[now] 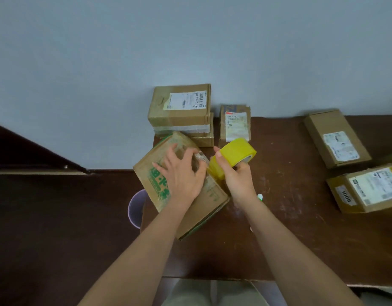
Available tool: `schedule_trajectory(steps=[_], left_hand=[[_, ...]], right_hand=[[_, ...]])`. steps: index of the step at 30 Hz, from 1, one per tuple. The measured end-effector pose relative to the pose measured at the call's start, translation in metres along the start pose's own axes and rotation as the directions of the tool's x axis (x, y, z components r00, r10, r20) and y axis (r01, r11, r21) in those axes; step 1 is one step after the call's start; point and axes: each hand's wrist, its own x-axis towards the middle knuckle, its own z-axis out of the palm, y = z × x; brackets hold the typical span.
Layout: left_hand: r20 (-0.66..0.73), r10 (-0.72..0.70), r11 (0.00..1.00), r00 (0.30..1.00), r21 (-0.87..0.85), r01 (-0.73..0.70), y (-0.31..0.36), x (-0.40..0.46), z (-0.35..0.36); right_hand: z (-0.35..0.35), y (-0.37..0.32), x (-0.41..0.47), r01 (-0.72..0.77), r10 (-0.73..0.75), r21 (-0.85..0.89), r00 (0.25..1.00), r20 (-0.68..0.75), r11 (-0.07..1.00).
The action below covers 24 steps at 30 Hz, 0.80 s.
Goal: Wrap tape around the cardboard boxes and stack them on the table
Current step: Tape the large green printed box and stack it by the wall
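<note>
Cardboard boxes stacked beyond the fingers. Left hand presses spread fingers on the green-printed box; right hand clamps the yellow tape roll.

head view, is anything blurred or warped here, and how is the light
Head view: wide-angle warp bows the table edge and tilts the boxes at the right; the box marked 1006 looks soft, and the small print on the stacked box's label is mostly unreadable. Light is dim and even, with no hard shadows. The yellow tape roll in the right hand stays fairly sharp.
</note>
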Motion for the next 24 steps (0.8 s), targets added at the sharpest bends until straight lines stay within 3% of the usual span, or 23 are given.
schedule_trajectory(steps=[3,5,7,10,14,16,21,24], left_hand=[[-0.14,-0.014,0.955,0.99,-0.296,-0.029,0.001,0.001,-0.011],[-0.16,-0.045,0.915,0.986,-0.403,-0.024,-0.008,0.001,-0.013],[-0.086,-0.185,0.839,0.979,-0.532,0.112,-0.015,0.001,-0.013],[0.121,-0.422,0.705,0.898,-0.578,0.41,-0.011,0.008,-0.017],[0.183,-0.401,0.665,0.898,-0.616,0.422,0.007,0.026,-0.032],[0.188,-0.376,0.694,0.907,-0.592,0.41,0.006,0.034,-0.03],[0.448,-0.275,0.762,0.851,-0.438,0.477,-0.019,0.028,-0.02],[0.472,-0.206,0.731,0.857,-0.509,0.455,-0.044,0.013,-0.024]], right_hand=[[-0.002,-0.03,-0.007,0.106,-0.105,-0.064,0.994,0.024,0.992],[-0.003,-0.043,-0.016,0.178,-0.176,-0.116,0.984,0.029,0.977],[-0.001,-0.047,-0.026,0.271,-0.263,-0.212,0.963,0.064,0.939],[0.011,-0.04,-0.036,0.359,-0.326,-0.293,0.932,0.157,0.886],[0.027,-0.04,-0.034,0.502,-0.445,-0.364,0.864,0.234,0.784],[0.03,-0.037,-0.033,0.548,-0.483,-0.386,0.836,0.26,0.742],[0.029,-0.01,-0.044,0.439,-0.393,-0.387,0.899,0.194,0.811],[0.027,0.005,-0.062,0.458,-0.401,-0.509,0.888,0.226,0.729]])
